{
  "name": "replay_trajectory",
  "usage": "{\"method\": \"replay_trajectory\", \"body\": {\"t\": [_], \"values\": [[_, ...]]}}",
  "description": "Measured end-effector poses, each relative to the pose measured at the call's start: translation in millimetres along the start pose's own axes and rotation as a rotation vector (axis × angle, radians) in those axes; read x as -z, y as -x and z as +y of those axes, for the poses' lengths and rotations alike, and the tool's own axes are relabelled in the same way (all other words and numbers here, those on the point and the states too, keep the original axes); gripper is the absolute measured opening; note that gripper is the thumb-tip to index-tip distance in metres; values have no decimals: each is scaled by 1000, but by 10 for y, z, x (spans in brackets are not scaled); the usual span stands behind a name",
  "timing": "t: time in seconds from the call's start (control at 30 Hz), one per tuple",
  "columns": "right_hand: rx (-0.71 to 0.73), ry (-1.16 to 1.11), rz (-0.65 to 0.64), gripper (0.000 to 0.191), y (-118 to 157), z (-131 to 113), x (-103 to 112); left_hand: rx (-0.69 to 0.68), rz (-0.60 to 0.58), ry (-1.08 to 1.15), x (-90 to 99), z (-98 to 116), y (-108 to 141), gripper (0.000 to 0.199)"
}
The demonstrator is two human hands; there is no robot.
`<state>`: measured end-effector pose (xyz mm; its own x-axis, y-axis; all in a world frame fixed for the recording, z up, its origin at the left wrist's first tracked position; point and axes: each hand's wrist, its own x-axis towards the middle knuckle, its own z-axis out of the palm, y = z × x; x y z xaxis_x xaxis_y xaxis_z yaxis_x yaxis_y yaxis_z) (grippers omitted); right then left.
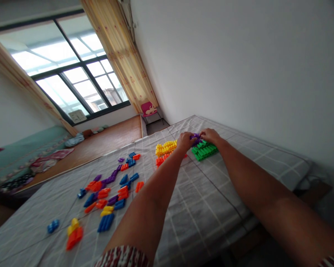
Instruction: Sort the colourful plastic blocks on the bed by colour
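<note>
On cloth [189, 200], left hand [185, 141], right hand [210, 135] apparently touching purple blocks [196, 141].

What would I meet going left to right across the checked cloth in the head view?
Small blue piece → yellow-and-orange cluster → mixed-colour scatter of pieces → group of yellow pieces → left hand → purple pieces → right hand.

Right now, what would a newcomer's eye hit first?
Probably the left hand and right hand, close together at the purple pieces beside the green pieces, toward the far end of the checked cloth. Next, the scattered multicolored pieces on the cloth's left side. Then the bright window at upper left.
</note>
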<state>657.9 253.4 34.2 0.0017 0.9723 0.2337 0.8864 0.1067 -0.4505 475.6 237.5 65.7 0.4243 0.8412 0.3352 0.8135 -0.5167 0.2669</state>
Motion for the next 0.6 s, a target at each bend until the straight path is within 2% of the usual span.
{"method": "replay_trajectory", "body": {"t": [0.1, 0.17, 0.3, 0.4, 0.5, 0.6], "values": [[-1, 28, 73, 25, 26, -31, 16, -20, 67, 15, 365, -202, 284, 31], [1, 51, 144, 27, 56, -72, 23, -21, 83, -12, 703, -466, 604, 30], [56, 71, 294, 30, 166, -181, 1, 118, 82, -163, 1476, -1213, 1548, 31], [142, 100, 380, 32, 255, -254, -8, 408, 23, -296, 1984, -1776, 2386, 34], [236, 88, 459, 33, 313, -441, 36, 633, -44, -351, 2295, -2181, 3098, 33], [354, -16, 485, 32, 410, -941, 64, 698, -55, -335, 2383, -2389, 3488, 31]]}}
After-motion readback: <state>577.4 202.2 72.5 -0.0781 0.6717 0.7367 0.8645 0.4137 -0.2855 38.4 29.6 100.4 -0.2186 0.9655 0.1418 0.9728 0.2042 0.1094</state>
